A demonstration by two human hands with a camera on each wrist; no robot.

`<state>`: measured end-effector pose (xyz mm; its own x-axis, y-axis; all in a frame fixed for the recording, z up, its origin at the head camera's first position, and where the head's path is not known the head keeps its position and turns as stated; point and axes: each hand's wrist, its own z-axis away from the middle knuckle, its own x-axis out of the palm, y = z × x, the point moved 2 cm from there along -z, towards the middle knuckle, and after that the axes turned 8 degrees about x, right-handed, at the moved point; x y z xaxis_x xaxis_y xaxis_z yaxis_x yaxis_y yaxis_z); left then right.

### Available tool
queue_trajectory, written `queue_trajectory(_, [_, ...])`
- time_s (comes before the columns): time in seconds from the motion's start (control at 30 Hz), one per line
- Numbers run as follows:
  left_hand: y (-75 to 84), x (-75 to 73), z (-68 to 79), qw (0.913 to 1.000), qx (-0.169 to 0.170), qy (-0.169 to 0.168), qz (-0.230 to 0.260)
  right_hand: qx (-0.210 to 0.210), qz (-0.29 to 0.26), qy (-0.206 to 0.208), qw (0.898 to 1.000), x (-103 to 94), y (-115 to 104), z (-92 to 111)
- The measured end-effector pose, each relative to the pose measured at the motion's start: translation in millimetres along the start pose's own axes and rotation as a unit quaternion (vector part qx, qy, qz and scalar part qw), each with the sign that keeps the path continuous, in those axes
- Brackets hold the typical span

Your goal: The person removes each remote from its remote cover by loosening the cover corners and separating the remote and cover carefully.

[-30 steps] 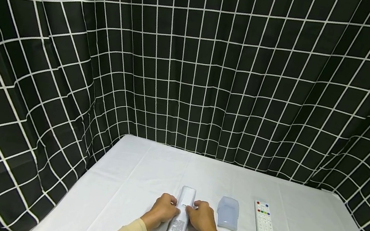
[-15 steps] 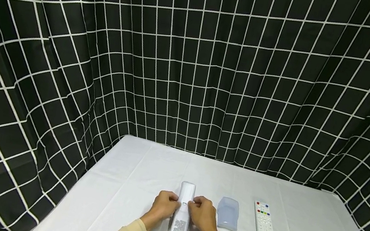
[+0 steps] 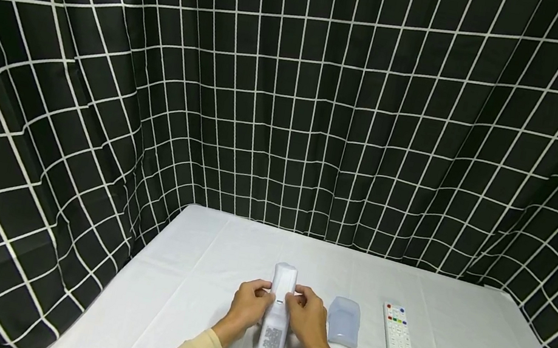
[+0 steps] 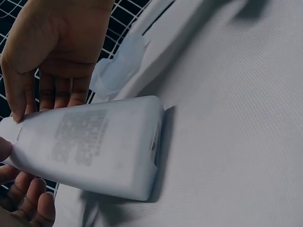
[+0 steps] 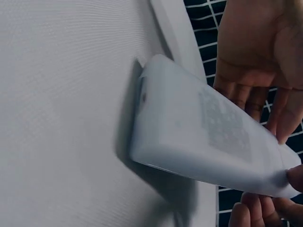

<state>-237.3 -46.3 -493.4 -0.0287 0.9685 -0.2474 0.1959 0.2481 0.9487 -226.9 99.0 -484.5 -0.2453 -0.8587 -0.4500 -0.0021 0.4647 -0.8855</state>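
A white remote control [image 3: 276, 321] lies back side up in a frosted cover, its printed label toward the person. My left hand [image 3: 248, 305] pinches its left edge between thumb and fingers. On the opposite edge my right hand [image 3: 307, 319] does the same, thumb on the back. Both thumbs sit beside the small slot near the middle. In the left wrist view the remote [image 4: 113, 151] slopes, its label end close over the cloth and its far end raised. From the right wrist, the label end [image 5: 163, 118] shows a dark shadow beneath. The button side faces down, hidden.
Right of my right hand lies a translucent bluish cover piece [image 3: 344, 323]. Farther right, a second white remote control [image 3: 401, 347] lies buttons up. White cloth covers the table [image 3: 211, 249]; a black curtain with white grid lines [image 3: 290, 108] surrounds the back and sides.
Both hands have moved slightly forward with the remote. It has gone from leaning a little to straight, and its far end has risen. The cover piece and second remote have stayed put.
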Motion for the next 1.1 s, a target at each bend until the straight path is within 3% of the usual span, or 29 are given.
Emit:
queue_trajectory(0.37, [16.2,-2.0,-2.1,0.9946,0.092,0.039,0.026,-0.051,-0.056,0.025,0.997,-7.7,-10,-1])
queue_trajectory(0.83, [32.4,-5.3,-2.1,0.9899,0.127,0.054,0.033,-0.085,-0.129,0.02,0.988,-13.8,-21,1])
queue_trajectory(1.1, [70.8,-13.3,15.5,0.9874,0.142,0.057,0.042,-0.092,-0.143,0.004,0.985,-15.4,-24,5])
